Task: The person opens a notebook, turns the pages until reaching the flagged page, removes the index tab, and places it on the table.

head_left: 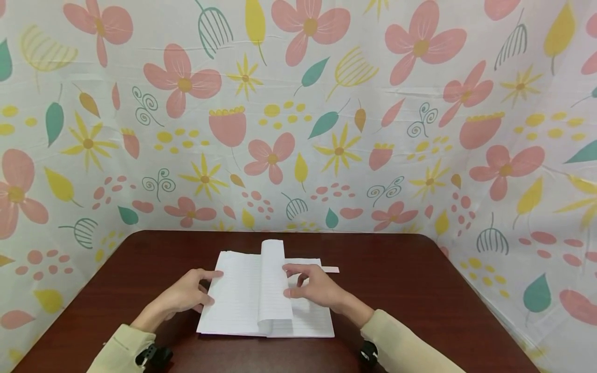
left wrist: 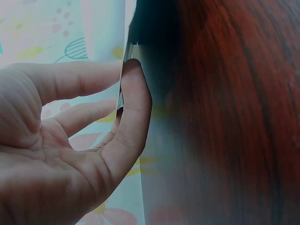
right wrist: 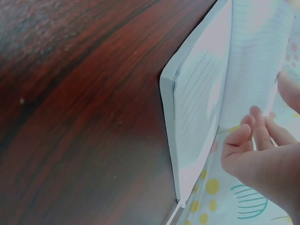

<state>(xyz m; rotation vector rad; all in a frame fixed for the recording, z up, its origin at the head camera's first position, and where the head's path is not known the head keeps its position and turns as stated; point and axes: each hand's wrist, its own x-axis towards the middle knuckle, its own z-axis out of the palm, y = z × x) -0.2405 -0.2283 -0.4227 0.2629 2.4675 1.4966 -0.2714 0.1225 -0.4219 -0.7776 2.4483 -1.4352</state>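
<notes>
An open notebook with ruled white pages lies on the table. My left hand grips its left edge; in the left wrist view, the fingers stand on both sides of that thin edge. Near the middle, a page stands lifted and curved over the spine. My right hand pinches this page by its right edge with thumb and forefinger, above the right-hand half. The right wrist view shows the thick right-hand page block and the raised page beyond it.
The notebook rests on a dark reddish-brown wooden table. A narrow white strip sticks out past the notebook's upper right edge. A flower-patterned curtain hangs behind the table and along both sides.
</notes>
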